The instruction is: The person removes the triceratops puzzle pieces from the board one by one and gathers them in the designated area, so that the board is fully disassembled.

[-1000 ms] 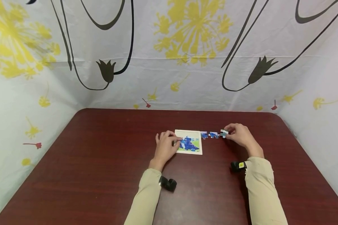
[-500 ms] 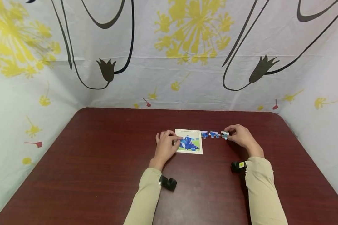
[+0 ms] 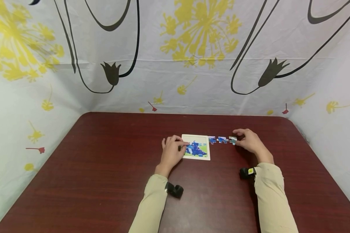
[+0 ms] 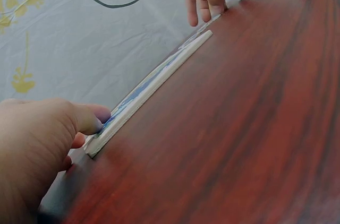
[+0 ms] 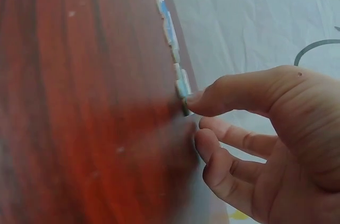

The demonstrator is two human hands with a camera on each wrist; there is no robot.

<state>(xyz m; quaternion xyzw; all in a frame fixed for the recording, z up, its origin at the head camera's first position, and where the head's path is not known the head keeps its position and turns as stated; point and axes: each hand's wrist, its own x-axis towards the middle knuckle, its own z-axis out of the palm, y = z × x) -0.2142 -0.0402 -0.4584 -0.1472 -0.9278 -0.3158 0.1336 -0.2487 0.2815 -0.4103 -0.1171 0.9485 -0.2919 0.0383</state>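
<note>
A square picture puzzle in a cream frame (image 3: 192, 138) lies flat on the table, showing a blue dinosaur on green. My left hand (image 3: 172, 150) grips its left side, thumb and forefinger over the picture and the other fingers along the edge. From the frame's top right corner, loose jigsaw pieces run rightward in a row: a first piece (image 3: 212, 139), a middle piece (image 3: 222, 139) and an end piece (image 3: 232, 140). Beside the end piece is my right hand (image 3: 250, 142), fingers spread apart. In the right wrist view its thumb (image 5: 204, 102) is right at that piece's edge.
The dark red wooden table (image 3: 105, 178) has rounded far corners. A white cloth (image 3: 175, 84) with yellow and dark flower prints hangs behind it and at both sides. Black wrist cameras (image 3: 174, 190) sit on both sleeves.
My right hand has set the end piece flat at the row's right end and loosened its fingers from it. The left hand and the frame have stayed put.
</note>
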